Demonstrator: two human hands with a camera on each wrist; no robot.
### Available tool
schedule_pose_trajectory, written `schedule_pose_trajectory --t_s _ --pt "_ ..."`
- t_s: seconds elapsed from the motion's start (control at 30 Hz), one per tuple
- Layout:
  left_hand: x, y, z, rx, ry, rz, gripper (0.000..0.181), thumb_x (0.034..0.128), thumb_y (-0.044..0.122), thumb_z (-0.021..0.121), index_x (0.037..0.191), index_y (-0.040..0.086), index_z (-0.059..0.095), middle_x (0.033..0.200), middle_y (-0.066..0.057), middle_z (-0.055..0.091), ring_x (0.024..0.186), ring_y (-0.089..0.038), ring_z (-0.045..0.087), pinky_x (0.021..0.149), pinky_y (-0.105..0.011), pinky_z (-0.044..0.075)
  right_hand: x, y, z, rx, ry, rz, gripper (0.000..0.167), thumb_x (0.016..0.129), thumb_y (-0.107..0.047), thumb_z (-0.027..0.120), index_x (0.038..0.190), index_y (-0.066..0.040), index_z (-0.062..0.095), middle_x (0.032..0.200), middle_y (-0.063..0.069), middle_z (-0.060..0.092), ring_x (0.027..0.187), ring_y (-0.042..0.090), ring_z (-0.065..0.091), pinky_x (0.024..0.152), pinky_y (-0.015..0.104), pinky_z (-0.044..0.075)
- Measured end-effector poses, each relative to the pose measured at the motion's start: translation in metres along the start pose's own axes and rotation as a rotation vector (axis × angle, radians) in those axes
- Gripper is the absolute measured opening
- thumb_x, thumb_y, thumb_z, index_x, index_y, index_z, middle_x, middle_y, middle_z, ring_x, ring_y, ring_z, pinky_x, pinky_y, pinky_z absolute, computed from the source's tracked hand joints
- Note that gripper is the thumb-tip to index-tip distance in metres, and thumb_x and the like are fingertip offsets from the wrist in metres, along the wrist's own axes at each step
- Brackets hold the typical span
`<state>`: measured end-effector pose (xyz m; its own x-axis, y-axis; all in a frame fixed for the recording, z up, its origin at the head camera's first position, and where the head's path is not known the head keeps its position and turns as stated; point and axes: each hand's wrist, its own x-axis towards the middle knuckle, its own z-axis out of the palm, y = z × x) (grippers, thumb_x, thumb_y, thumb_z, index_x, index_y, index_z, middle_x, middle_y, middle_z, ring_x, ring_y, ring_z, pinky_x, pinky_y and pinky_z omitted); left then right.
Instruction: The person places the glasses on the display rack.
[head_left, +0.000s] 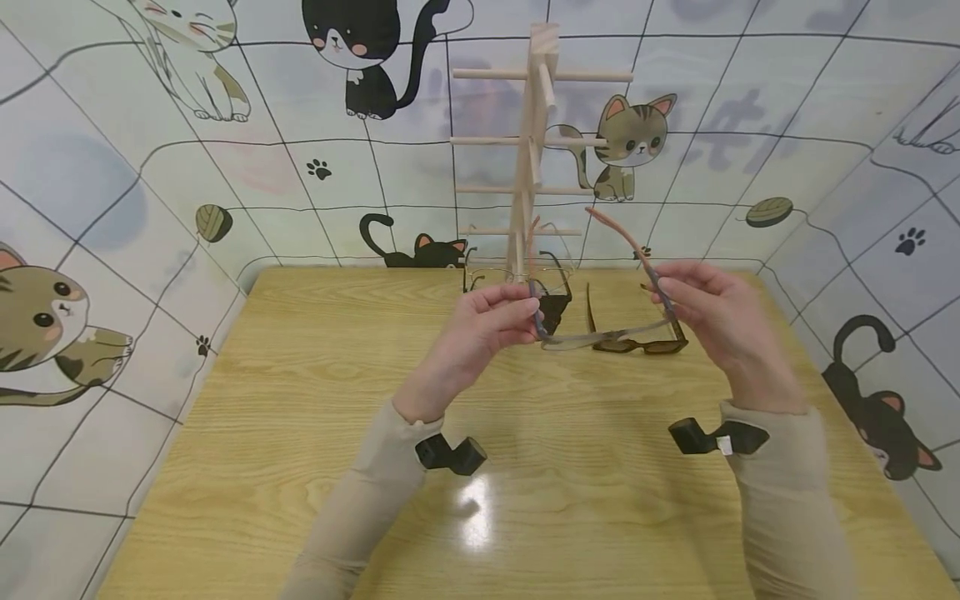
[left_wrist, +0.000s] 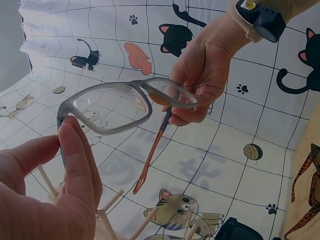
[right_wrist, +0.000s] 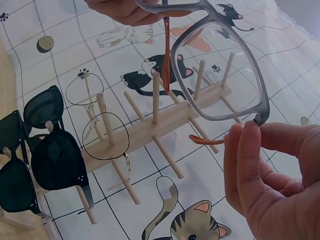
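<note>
A pair of grey-framed glasses with orange temple tips [head_left: 573, 342] is held up between both hands, temples unfolded and pointing toward the wooden stand. The left hand [head_left: 491, 329] pinches one temple near its hinge; the right hand [head_left: 712, 317] pinches the other. In the left wrist view, the clear lens frame [left_wrist: 112, 131] extends from the left thumb and fingers [left_wrist: 55, 185] toward the right hand [left_wrist: 200, 80]. In the right wrist view, the right fingers [right_wrist: 247, 165] grip the frame's corner [right_wrist: 262, 107].
A wooden peg stand [head_left: 534, 125] stands at the back, bearing thin wire glasses [right_wrist: 106, 136] and dark sunglasses [right_wrist: 59, 160] on its lower pegs. Brown-framed glasses [head_left: 645, 347] lie on the wooden table [head_left: 300, 400] behind the held pair. A cat-patterned cloth [head_left: 300, 125] surrounds the table.
</note>
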<state>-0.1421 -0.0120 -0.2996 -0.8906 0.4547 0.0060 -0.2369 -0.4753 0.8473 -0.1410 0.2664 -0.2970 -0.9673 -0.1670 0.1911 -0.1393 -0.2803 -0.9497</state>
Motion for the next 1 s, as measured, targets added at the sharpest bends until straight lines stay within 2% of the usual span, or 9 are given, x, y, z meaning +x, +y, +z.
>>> schedule_pose_trajectory --t_s 0.47,0.67,0.77,0.87,1.0 --pt "0.004 0.016 -0.014 -0.041 -0.014 0.046 0.027 0.0930 -0.007 0.045 0.084 0.009 0.066 0.072 -0.002 0.065 0.061 -0.010 0.060 0.059 -0.019 0.053 0.024 -0.005 0.016 -0.027 0.011 0.045 0.011 0.090 0.001 0.059 0.096 -0.002 0.068 0.089 0.007 0.066 0.079 0.015 0.062 0.070 0.022 0.050" --pt "0.009 0.025 -0.023 -0.094 0.022 0.058 0.031 0.0930 -0.007 0.044 0.080 0.009 0.067 0.069 -0.002 0.063 0.058 -0.010 0.059 0.057 -0.018 0.052 0.035 -0.006 0.025 -0.021 0.019 0.065 0.011 0.089 0.000 0.061 0.096 -0.002 0.068 0.088 0.006 0.066 0.079 0.016 0.063 0.071 0.023 0.051" --pt "0.011 0.029 -0.027 -0.129 0.040 0.069 0.029 0.0925 -0.007 0.045 0.080 0.008 0.067 0.068 -0.003 0.062 0.057 -0.011 0.058 0.056 -0.018 0.052 0.041 -0.006 0.029 -0.024 0.025 0.073 0.011 0.089 0.000 0.061 0.096 -0.003 0.069 0.087 0.006 0.067 0.079 0.015 0.063 0.070 0.022 0.051" --pt "0.014 0.032 -0.032 -0.173 0.044 0.078 0.018 0.0910 -0.005 0.052 0.083 0.004 0.066 0.069 -0.006 0.063 0.057 -0.012 0.059 0.055 -0.018 0.052 0.048 -0.005 0.032 -0.025 0.036 0.085 0.010 0.089 -0.001 0.062 0.095 -0.004 0.069 0.086 0.005 0.067 0.080 0.015 0.063 0.072 0.023 0.052" --pt "0.021 0.037 -0.037 -0.207 0.059 0.075 0.015 0.0915 -0.004 0.052 0.086 0.001 0.065 0.070 -0.007 0.064 0.057 -0.012 0.060 0.054 -0.018 0.052 0.057 -0.003 0.035 -0.012 0.060 0.111 0.009 0.088 -0.002 0.063 0.094 -0.005 0.069 0.086 0.005 0.067 0.080 0.015 0.062 0.074 0.023 0.052"
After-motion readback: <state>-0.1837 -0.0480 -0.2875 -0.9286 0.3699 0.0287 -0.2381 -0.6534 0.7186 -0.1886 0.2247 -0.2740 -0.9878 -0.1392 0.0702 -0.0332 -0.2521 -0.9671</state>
